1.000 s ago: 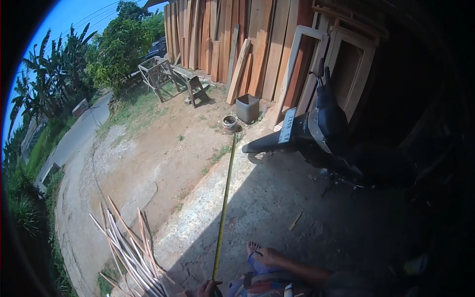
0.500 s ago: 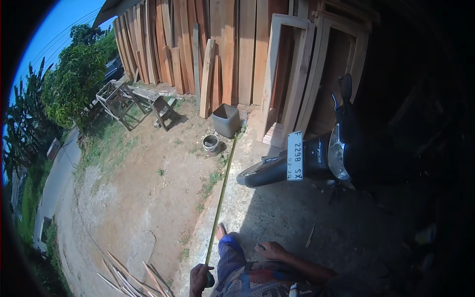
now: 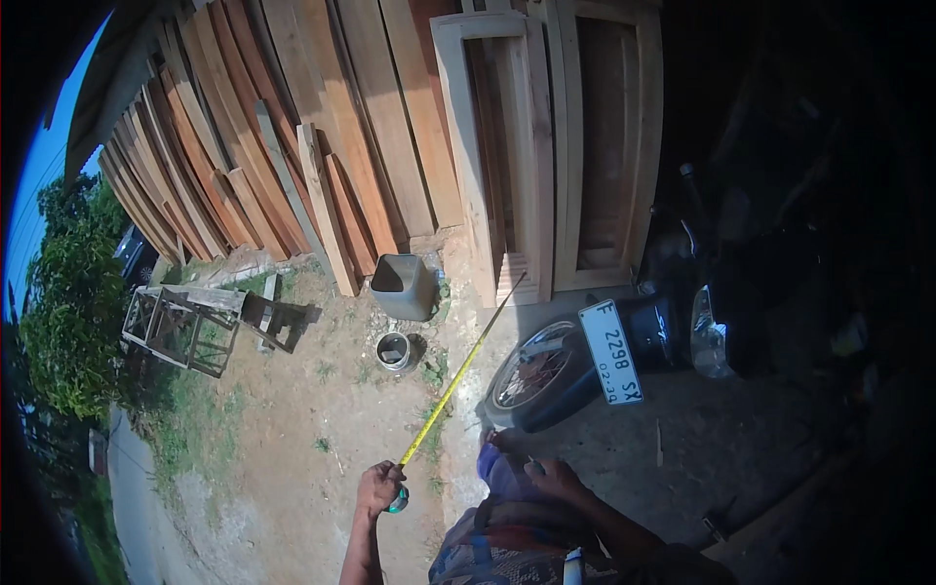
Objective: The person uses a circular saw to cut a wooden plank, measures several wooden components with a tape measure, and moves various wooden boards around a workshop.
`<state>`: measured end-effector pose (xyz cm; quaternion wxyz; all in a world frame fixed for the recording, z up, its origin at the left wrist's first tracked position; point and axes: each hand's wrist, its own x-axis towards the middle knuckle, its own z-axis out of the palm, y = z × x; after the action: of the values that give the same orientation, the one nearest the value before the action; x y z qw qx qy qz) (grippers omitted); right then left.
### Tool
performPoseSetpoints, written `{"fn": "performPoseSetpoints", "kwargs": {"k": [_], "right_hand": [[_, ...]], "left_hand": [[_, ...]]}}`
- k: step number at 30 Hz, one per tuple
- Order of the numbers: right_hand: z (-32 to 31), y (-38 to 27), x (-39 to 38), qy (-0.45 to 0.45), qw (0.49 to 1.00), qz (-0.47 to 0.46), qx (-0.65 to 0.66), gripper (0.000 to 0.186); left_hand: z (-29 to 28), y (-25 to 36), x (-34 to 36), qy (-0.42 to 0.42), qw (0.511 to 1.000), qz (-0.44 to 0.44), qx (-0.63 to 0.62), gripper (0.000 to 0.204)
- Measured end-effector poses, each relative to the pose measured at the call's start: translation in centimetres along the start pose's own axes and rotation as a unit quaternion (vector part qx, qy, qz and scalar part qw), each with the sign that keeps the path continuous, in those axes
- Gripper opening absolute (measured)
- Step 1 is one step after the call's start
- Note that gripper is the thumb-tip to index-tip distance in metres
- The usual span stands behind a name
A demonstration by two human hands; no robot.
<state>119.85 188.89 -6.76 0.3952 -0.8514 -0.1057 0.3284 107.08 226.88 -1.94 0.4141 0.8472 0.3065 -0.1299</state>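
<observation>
My left hand (image 3: 380, 489) is closed around a green tape measure (image 3: 398, 500). Its long yellow blade (image 3: 444, 402) is pulled out and slants away to the right. The far end of the blade reaches a small stack of pale wooden strips (image 3: 511, 278) at the foot of a wooden frame (image 3: 475, 185). Close to my body, my right hand (image 3: 558, 480) is closed on a small dark object, too small to name.
A motorcycle (image 3: 624, 341) stands close on the right, its front wheel near my feet. A grey square bin (image 3: 404, 289) and a small bucket (image 3: 393, 351) sit ahead. Tall planks (image 3: 385, 107) lean along the wall. A wooden stand (image 3: 185, 327) is farther left.
The blade's far end has swung right, from beside the grey bin to the strips at the frame. My left hand has moved forward with the tape measure, and the view has turned.
</observation>
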Motion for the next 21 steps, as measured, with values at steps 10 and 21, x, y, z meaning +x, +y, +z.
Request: {"fn": "performPoseSetpoints", "kwargs": {"k": [10, 21], "right_hand": [[-2.3, -6.1, 18.1, 0.083, 0.993, 0.018, 0.087, 0.044], [-11.1, -15.2, 34.1, 0.103, 0.905, 0.098, 0.400, 0.039]], "left_hand": [[-5.4, 12.1, 22.2, -0.124, 0.960, 0.122, 0.218, 0.031], [-6.0, 31.5, 43.9, -0.211, 0.784, 0.254, 0.525, 0.037]]}}
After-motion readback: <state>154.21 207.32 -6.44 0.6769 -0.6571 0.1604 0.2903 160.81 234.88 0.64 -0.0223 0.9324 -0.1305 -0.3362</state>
